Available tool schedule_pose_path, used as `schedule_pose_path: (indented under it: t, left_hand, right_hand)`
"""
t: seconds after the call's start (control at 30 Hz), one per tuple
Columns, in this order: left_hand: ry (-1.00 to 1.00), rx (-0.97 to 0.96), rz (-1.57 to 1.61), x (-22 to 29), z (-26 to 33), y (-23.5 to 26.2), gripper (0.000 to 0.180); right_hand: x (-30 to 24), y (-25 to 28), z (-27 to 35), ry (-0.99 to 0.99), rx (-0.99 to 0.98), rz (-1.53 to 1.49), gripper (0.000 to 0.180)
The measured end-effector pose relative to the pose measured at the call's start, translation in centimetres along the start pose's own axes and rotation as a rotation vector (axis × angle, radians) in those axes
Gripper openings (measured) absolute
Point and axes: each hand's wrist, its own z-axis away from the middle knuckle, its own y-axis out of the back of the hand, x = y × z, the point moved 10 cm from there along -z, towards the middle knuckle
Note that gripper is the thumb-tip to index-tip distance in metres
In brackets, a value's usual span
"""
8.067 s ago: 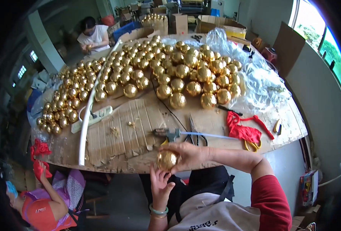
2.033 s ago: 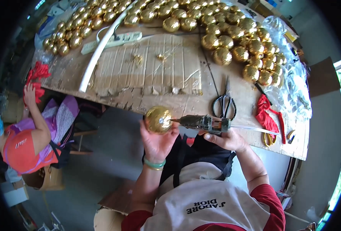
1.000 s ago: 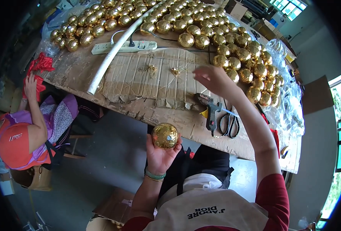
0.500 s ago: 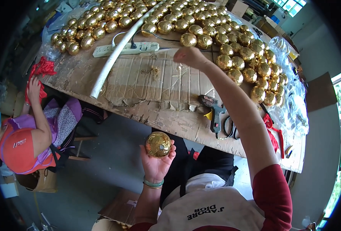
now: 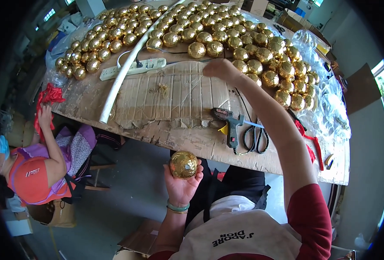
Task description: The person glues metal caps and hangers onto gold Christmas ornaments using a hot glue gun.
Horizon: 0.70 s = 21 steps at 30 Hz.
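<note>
My left hand (image 5: pixel 184 190) is palm up below the table's front edge, its fingers curled around a shiny gold foil ball (image 5: pixel 183 164). Over the table, my right arm stretches out, and my right hand (image 5: pixel 221 70) hovers above the far right corner of a flattened cardboard sheet (image 5: pixel 144 102). Its fingers point away and down, partly hidden by the back of the hand, so their grip is unclear. Just beyond it lie loose gold balls (image 5: pixel 214 49). Between that arm and the table edge rests a dark glue gun (image 5: pixel 232 132), beside black scissors handles (image 5: pixel 261 138).
Many gold balls (image 5: pixel 94 44) cover the far table. A white pole (image 5: pixel 122 78) crosses a power strip (image 5: pixel 153 65). Red ribbon (image 5: pixel 315 149) and clear plastic (image 5: pixel 332 110) lie at right. A co-worker (image 5: pixel 32 173) sits at left, one hand at red cloth (image 5: pixel 51 93).
The view has shifted slightly, with tabletop things sliding left. My right hand has moved a little rightward over the cardboard. The gold ball stays in my left hand.
</note>
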Motion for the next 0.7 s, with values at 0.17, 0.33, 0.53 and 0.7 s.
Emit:
schedule_pose_path:
  t: [0.17, 0.33, 0.53, 0.7]
  left_hand:
    - [-0.019, -0.002, -0.029, 0.1, 0.4, 0.0, 0.080]
    - [-0.022, 0.007, -0.002, 0.4, 0.4, 0.0, 0.080]
    - [-0.037, -0.020, 0.023, 1.2, 0.5, -0.6, 0.082]
    - [-0.073, -0.076, 0.014, 1.6, 1.0, -2.0, 0.084]
  right_hand:
    - [-0.3, 0.9, 0.5, -0.056, 0.127, -0.501, 0.022]
    - [-2.7, 1.3, 0.4, -0.146, 0.132, -0.397, 0.030]
    - [-5.4, -0.4, 0.6, -0.141, 0.044, -0.693, 0.026]
    - [-10.4, -2.6, 5.4, -0.016, -0.168, -0.610, 0.023]
